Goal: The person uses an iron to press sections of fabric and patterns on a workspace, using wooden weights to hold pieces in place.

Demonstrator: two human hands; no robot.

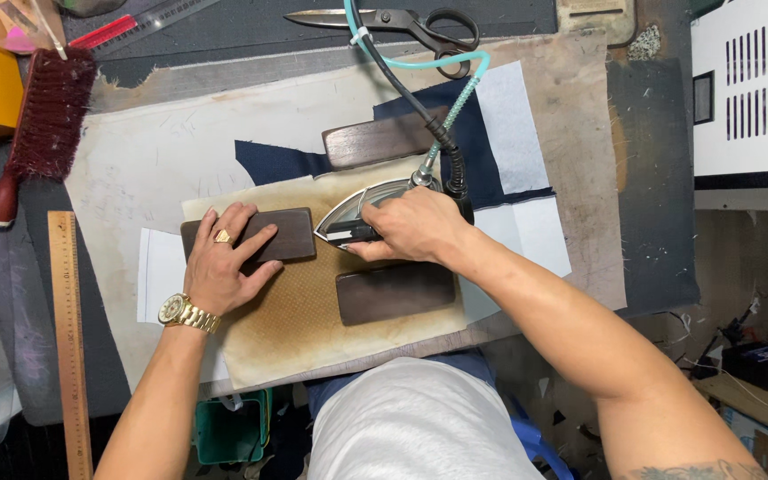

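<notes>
Closest to the lens, the right hand (pixel 413 224) is clenched around the handle of the steam iron (pixel 362 210), whose pointed sole rests on the tan pressing cloth (pixel 300 311). Just left of that grip, the left hand (pixel 222 263) lies flat, fingers spread, on a dark wooden block (pixel 291 233). Another block (pixel 395 292) sits just below the iron, and scissors (pixel 393 24) lie well beyond it.

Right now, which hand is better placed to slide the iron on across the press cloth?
Right. The right hand already grips the iron; the left hand lies flat on a dark wooden block.
</notes>
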